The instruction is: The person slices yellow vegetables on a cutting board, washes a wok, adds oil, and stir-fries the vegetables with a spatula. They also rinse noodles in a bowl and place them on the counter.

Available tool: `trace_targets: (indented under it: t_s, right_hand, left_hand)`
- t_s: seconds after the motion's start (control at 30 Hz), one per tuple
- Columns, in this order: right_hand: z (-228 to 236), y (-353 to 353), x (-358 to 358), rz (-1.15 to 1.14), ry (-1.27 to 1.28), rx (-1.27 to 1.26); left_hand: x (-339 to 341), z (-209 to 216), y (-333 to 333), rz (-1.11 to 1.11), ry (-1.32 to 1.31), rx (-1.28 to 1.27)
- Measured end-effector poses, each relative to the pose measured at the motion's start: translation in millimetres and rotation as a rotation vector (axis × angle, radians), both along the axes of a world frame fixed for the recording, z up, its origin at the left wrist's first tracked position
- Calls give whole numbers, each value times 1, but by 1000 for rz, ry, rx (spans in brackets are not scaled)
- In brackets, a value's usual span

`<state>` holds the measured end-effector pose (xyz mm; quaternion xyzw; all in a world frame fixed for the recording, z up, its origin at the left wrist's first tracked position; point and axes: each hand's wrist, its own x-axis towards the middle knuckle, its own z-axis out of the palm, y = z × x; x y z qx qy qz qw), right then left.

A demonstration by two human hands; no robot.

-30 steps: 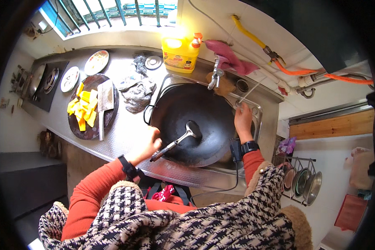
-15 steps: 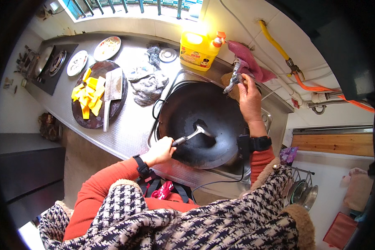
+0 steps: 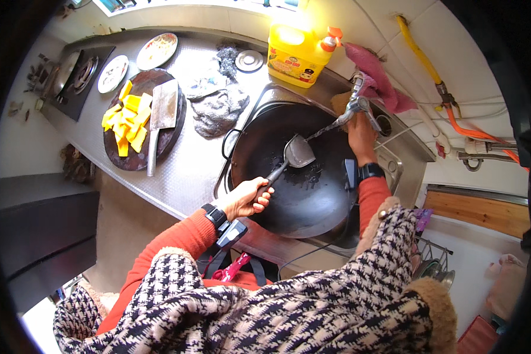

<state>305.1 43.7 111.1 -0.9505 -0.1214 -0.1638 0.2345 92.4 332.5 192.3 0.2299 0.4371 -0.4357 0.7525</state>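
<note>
In the head view, the left hand (image 3: pixel 249 198) wraps its fingers snugly around the handle of a spatula (image 3: pixel 300 152), its blade inside the wok (image 3: pixel 312 203) beneath water running from the faucet (image 3: pixel 356 107). The right hand (image 3: pixel 361 139) is at the faucet; its finger spread is hidden. The yellow jug (image 3: pixel 295 58) bears a printed label with a small figure.

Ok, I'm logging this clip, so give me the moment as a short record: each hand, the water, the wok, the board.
Left hand: holds the spatula by its handle, head over the wok
Right hand: at the tap; grip partly hidden
Water: runs from the tap toward the spatula head
Wok: in the sink
Board: left of the wok, bearing yellow pieces and a cleaver
</note>
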Motion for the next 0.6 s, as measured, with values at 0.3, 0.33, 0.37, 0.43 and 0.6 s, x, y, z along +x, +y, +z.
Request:
trace_targets:
  t_s: [0.3, 0.33, 0.37, 0.43, 0.6]
  right_hand:
    - [27, 18, -7, 3, 111, -26]
    - [25, 25, -27, -23, 79, 23]
    - [21, 31, -48, -17, 3, 57]
    - [8, 51, -95, 61, 255, 70]
    - [-33, 102, -158, 169, 586, 23]
  left_hand:
    - [11, -10, -12, -358, -2, 244]
    - [14, -12, -12, -376, 0, 225]
    - [15, -13, -13, -396, -24, 201]
    - [17, -14, -13, -470, -104, 197]
    - [15, -8, -14, -586, -176, 323]
